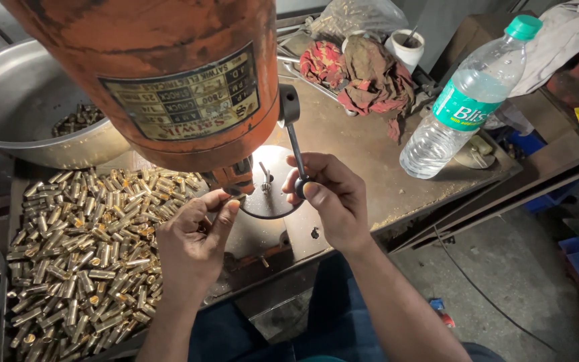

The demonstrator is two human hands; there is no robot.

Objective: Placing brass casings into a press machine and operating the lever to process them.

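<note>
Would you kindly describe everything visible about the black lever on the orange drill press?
The black lever is a slim dark metal rod hanging from a black hub on the side of the orange machine body. It slopes down and slightly right, ending in a rounded knob. The right hand grips that lower end, thumb and fingers wrapped round it, above the round metal table.

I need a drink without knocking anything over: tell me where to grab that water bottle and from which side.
Grip the water bottle around its labelled middle, coming from the near, open side of the bench. It leans with its green cap pointing away, and rags crowd its far left.
</note>
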